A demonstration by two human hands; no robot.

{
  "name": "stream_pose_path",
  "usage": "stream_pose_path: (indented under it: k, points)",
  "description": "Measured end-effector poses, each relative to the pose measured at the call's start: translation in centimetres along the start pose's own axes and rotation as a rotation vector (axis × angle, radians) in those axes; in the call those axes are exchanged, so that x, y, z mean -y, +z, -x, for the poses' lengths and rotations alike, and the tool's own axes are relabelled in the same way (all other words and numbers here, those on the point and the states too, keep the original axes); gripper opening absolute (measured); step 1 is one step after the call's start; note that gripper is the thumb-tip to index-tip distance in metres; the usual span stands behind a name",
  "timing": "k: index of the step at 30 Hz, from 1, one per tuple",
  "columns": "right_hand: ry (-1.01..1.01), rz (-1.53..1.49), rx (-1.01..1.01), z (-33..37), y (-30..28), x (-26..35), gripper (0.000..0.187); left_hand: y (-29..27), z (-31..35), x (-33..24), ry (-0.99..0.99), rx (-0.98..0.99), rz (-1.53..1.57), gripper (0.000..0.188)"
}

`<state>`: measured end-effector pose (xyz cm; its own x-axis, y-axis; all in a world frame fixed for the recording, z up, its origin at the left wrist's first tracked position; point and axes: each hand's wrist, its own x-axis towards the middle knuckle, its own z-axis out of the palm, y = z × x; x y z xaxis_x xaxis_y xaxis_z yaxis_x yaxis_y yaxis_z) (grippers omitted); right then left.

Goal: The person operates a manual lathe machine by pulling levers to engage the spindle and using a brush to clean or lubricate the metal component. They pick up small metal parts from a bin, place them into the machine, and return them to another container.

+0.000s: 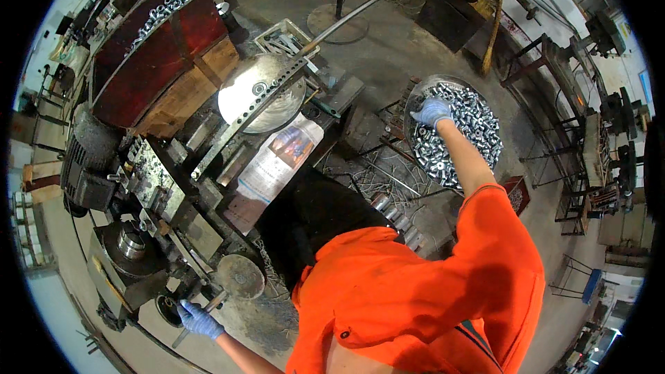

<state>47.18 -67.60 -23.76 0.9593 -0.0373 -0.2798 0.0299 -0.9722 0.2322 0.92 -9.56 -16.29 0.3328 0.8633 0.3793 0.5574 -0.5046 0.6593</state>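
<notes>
My right hand, in a pale blue glove, reaches into a round metal pan heaped with shiny metal sleeves. Its fingers are bent down at the pan's left side, and what they close on is hidden. At the lower left, my gloved left hand is wrapped round a metal lever on the machine. Beside that lever stands a round metal disc. Farther up the machine, a chuck-like steel cylinder sits on a dark housing.
A red bin of metal parts stands at the upper left. Next to it a perforated bar crosses a bright disc. A printed paper sheet lies on the machine. Wire-like scrap and several metal cylinders lie near my body.
</notes>
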Motion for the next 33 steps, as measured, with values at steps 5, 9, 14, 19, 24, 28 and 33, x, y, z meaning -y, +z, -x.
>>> stream_pose_path:
  k: [5, 9, 14, 19, 24, 28, 33]
  points:
    - [-0.006, -0.013, 0.072, 0.4, -0.5, 1.1, 0.065, -0.2, -0.3, 2.2, -0.074, 0.035, 0.037, 0.039]
    - [0.011, -0.048, 0.139, 0.2, -0.7, 1.1, 0.062, -0.1, -0.1, 1.3, -0.019, 0.007, -0.025, 0.039]
    - [0.079, -0.492, -0.043, 0.7, -0.3, -1.4, 0.058, -0.4, -0.4, 2.0, -0.063, 0.081, -0.04, 0.039]
    - [-0.1, -1.97, -0.077, 4.4, -0.8, -0.9, 0.034, -0.4, -0.1, 0.7, -0.011, 0.072, -0.016, 0.035]
    - [-0.547, -2.275, 0.057, 9.3, -8.5, 7.3, 0.049, -2.1, -2.3, -3.4, 0.085, 0.103, 0.192, 0.031]
    - [-0.881, -2.168, 0.054, 12.4, -12.6, 15.1, 0.046, -1.2, -3.4, -13.6, -0.001, 0.295, 0.317, 0.031]
    - [-1.356, -1.47, -0.07, 19.8, -20.6, 23.2, 0.037, 2.3, -2.3, -21.2, 0.315, 0.623, 0.363, 0.041]
